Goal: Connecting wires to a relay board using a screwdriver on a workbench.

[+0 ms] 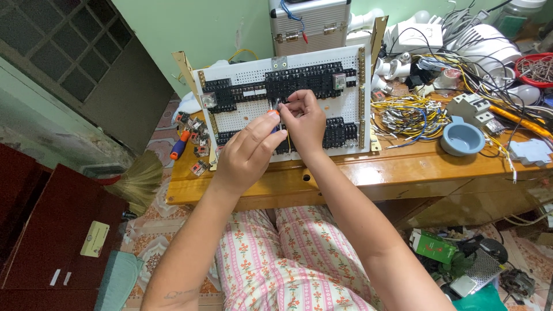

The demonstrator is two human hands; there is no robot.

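White perforated panel (357, 115) stands tilted on the wooden table (403, 167) directly behind both hands, so its rows of black terminal blocks (305, 78) face the person. Left hand (247, 152) is closed around an orange-tipped screwdriver (275, 113), tip aimed at a block; right hand (304, 124), just beside and touching it, pinches a thin yellow wire (287, 138), apparently steadying it at the terminal. Right of the hands lie a bundle of yellow wires (406, 115) and a blue bowl (462, 138), within reach.

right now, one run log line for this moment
left hand: holds orange-handled screwdriver | right hand: pinches wire | at: white perforated board
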